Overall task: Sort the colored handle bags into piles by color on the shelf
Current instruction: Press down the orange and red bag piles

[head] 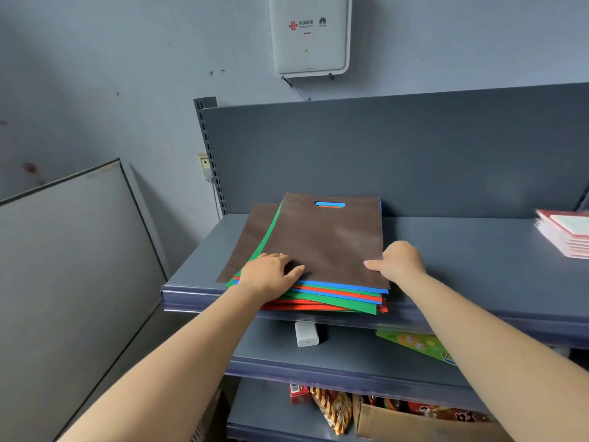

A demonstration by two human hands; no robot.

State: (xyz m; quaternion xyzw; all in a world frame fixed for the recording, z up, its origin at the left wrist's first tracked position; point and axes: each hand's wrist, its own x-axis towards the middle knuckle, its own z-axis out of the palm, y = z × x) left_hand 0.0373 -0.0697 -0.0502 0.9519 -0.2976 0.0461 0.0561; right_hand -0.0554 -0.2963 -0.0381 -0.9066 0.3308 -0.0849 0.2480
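Stack: colored handle bags (318, 291) piled in 1 heap on the top shelf (462, 250), near its left end, front edges at the shelf lip.
Top bag: brown bag (331, 237), flat on the heap, handle slot toward the back panel, blue showing through the slot.
Second brown: another brown bag (251, 237) lower in the heap, fanned out to the left, partly covered.
Other colors: green bag edge (264, 244) curving out at the left between the 2 brown ones; blue, red and green edges layered along the front.
Left hand: left hand (271, 272) palm down on the front left corner of the top bag, fingers fairly straight, pressing rather than grasping.
Right hand: right hand (398, 260) at the front right edge of the top bag, thumb lying on top; cannot tell whether the fingers curl under the edge.
Right end of shelf: stack of pink and white booklets (567, 234), well apart from the bags.
Lower shelf: small white box (306, 334) and a green printed sheet (417, 344).
Wall: white router box (309, 33) above the shelf.
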